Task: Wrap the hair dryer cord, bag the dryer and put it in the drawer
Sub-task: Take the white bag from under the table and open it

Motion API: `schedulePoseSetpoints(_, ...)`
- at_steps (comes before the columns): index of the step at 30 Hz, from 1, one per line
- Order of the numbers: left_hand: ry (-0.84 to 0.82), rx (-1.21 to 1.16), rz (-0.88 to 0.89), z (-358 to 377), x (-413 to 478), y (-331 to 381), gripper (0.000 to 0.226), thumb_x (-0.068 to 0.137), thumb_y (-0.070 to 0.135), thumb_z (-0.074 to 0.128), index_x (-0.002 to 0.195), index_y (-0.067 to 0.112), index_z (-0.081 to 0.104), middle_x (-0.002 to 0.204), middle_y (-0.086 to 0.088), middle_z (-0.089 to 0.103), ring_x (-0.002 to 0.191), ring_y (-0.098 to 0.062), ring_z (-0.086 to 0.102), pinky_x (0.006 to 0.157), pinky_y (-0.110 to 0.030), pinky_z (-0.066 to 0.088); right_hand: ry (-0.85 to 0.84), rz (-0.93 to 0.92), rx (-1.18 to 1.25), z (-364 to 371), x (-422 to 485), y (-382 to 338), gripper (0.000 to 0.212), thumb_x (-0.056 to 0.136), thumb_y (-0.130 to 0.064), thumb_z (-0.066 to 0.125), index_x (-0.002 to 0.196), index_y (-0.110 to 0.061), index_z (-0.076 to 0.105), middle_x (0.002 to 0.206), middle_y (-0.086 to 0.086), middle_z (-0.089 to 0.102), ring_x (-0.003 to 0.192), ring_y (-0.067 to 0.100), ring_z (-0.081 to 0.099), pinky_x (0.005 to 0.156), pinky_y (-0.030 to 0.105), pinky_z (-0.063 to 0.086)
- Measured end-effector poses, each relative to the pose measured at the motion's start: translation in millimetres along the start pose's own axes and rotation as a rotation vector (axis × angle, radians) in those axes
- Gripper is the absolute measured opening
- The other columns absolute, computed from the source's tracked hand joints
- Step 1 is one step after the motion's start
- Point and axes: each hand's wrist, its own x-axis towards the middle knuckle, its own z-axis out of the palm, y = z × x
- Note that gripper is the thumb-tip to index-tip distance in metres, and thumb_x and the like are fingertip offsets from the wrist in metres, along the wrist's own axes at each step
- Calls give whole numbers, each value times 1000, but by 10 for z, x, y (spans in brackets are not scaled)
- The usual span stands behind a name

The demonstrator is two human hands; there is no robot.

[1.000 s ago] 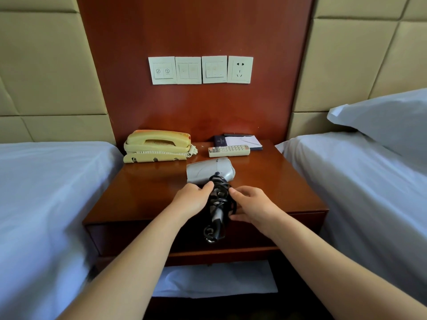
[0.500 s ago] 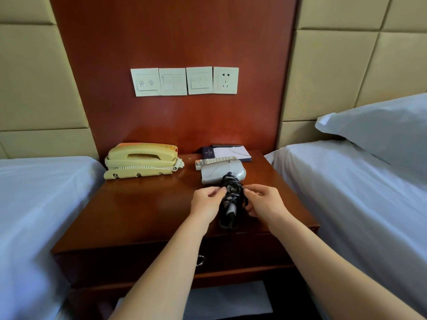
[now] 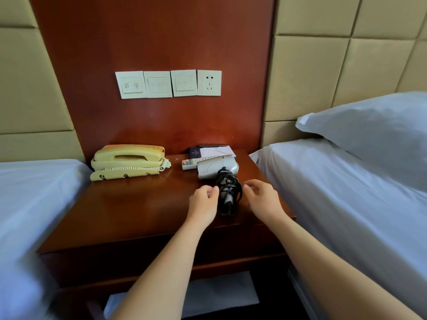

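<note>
The silver hair dryer lies on the wooden nightstand, its barrel towards the wall. Its black cord is wound in a bundle around the handle, which points towards me. My left hand hovers just left of the bundle with loosely curled fingers, the fingertips close to the cord. Just right of it is my right hand, fingers relaxed and a small gap from the cord. Neither hand holds anything. The drawer front below the tabletop is closed.
A cream telephone sits at the back left of the nightstand, with a remote control and a notepad behind the dryer. Beds with white sheets flank both sides. Something white lies on the shelf under the drawer.
The dryer was lifted from the front edge and set down farther back on the nightstand. Both hands have let go of the cord bundle and drawn slightly apart.
</note>
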Motion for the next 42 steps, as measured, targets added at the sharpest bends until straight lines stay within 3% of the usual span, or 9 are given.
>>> schedulePoseSetpoints(8,-9,90,167,-275,-584,-27,29,97,31,44,112,14,61,103,5,62,93,-9,56,80,-21,41,-50,-70,-130,-102,-597,-4,22,91,-31,51,77,-24,65,66,-5,65,69,21,64,69,32,50)
schedulePoseSetpoints(14,-158,199,206,-181,-1297,-400,34,97,35,42,124,19,57,114,6,59,105,-8,57,93,-32,48,-175,6,-263,63,-1175,199,21,91,-35,51,81,-23,66,80,-2,69,82,25,64,71,32,48)
schedulePoseSetpoints(19,-225,232,1,-93,-1490,-902,28,96,33,44,110,16,62,107,1,66,97,-14,60,83,-31,49,-309,149,-371,393,-1417,467,21,91,-32,50,92,-22,68,95,4,67,94,31,62,71,30,42)
schedulePoseSetpoints(23,-236,199,-228,-14,-1529,-1381,28,97,34,43,101,14,62,90,1,61,89,-20,58,71,-28,41,-410,346,-194,749,-1527,859,25,90,-23,51,69,-21,62,71,2,65,69,21,62,70,30,49)
schedulePoseSetpoints(27,-161,105,-460,136,-1670,-1896,35,98,31,43,101,2,62,81,-1,57,79,-18,54,69,-27,38,-481,528,-82,1085,-1583,1194,25,92,-19,52,68,-19,60,67,1,62,60,13,57,61,27,48)
schedulePoseSetpoints(30,-165,42,-587,347,-1751,-2246,29,97,29,48,102,4,63,89,-3,61,88,-19,58,72,-25,40,-539,627,-66,1328,-1611,1413,21,93,-21,54,74,-19,61,74,2,63,68,14,59,69,29,50)
schedulePoseSetpoints(34,-87,-176,-797,549,-1757,-2648,30,93,24,57,110,0,62,105,-13,65,95,-25,60,81,-32,48,-584,732,-6,1592,-1641,1678,21,94,-22,53,77,-17,62,70,2,61,61,12,55,56,23,44)
schedulePoseSetpoints(38,110,-422,-995,591,-1660,-2931,30,92,19,58,118,2,57,99,-8,59,88,-22,56,65,-29,46,-556,862,126,1833,-1625,1871,17,94,-23,54,82,-14,63,71,3,58,58,12,52,50,21,41)
schedulePoseSetpoints(42,120,-468,-1042,684,-1490,-3129,40,91,22,60,128,7,53,107,-6,58,98,-21,57,79,-37,50,-483,1010,265,2105,-1517,1983,10,92,-25,58,93,-16,64,77,4,60,63,12,53,52,22,43)
